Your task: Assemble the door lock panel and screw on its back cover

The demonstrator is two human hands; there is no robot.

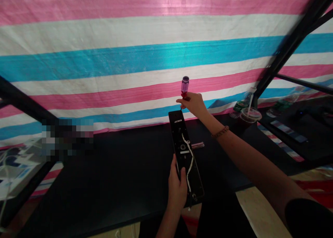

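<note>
My left hand (177,186) grips the lower left side of a long black panel (185,158), its thumb lying over the face. The panel is tilted up from the black table, and a white cable (192,158) runs down its face. Above the panel's top end, my right hand (194,103) pinches a screwdriver (185,85) by the lower end of its purple and red handle. The screwdriver stands nearly upright, with its shaft pointing down at the panel's top edge. Whether the tip touches the panel, I cannot tell.
Beside the panel, a small pinkish item (198,145) lies on the black table (117,182). A lidded drink cup (249,116) with a straw and a plastic bottle (239,105) stand at the right. Black frame bars (288,44) and a striped sheet (130,61) bound the space.
</note>
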